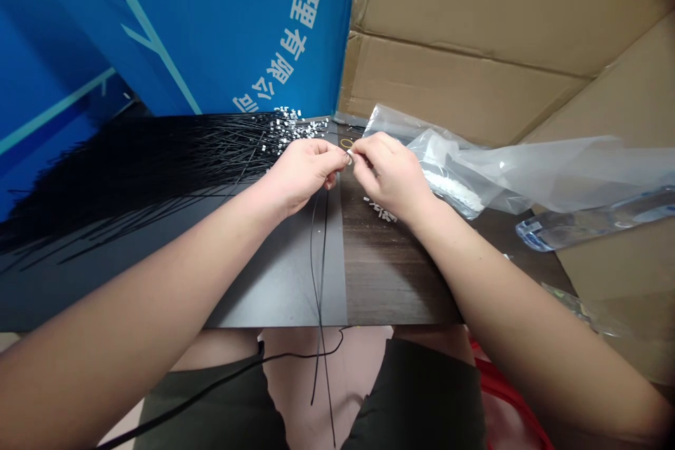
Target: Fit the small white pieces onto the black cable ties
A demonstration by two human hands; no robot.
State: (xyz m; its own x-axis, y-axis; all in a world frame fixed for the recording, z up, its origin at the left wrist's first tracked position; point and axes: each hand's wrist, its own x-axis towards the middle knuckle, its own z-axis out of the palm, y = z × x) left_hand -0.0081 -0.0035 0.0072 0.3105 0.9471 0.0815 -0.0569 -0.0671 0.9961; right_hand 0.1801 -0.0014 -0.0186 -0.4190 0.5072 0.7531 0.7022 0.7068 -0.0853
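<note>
My left hand (pixel 309 167) is closed in a pinch on thin black wires (pixel 323 253), whose loose lengths hang down past the table's front edge. Close against its fingertips, my right hand (pixel 393 172) pinches a small white connector (pixel 349 153). The two hands meet over the seam between the grey and brown surfaces. Whether the wire tip sits inside the connector is hidden by the fingers. Several loose white connectors (pixel 380 210) lie under my right hand. To the left spreads a big pile of black wires (pixel 158 162), with white connectors (pixel 295 128) on the ends nearest me.
A clear plastic bag (pixel 448 186) of white pieces lies beyond my right hand. Further right is a clear plastic bottle (pixel 590 221). Cardboard (pixel 474 7) and a blue panel (pixel 221 21) stand behind the table. A black cable (pixel 211 383) crosses over my lap.
</note>
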